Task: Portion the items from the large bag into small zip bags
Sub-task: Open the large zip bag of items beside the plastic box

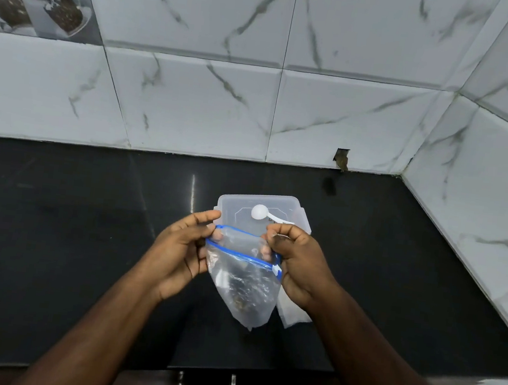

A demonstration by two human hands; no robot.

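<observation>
Left hand (182, 255) fingers pinch rim of zip bag (241, 288); right hand (297, 264) curled, gripping the opposite rim. Crinkly clear plastic, blue zip track, mouth open, held above black glossy counter (52, 249). Dark contents blurry. Translucent box (263, 215), white scoop (264, 214) behind, partly hidden.

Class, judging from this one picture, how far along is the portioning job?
Done: the zip bag already holds some dark contents. In hand: the left hand and right hand each pinch its blue-edged mouth, which gapes open, so it is not yet sealed. The white scoop lies on the clear lidded container behind. Left: sealing it; further bags cannot be judged, though something white lies beneath.
</observation>
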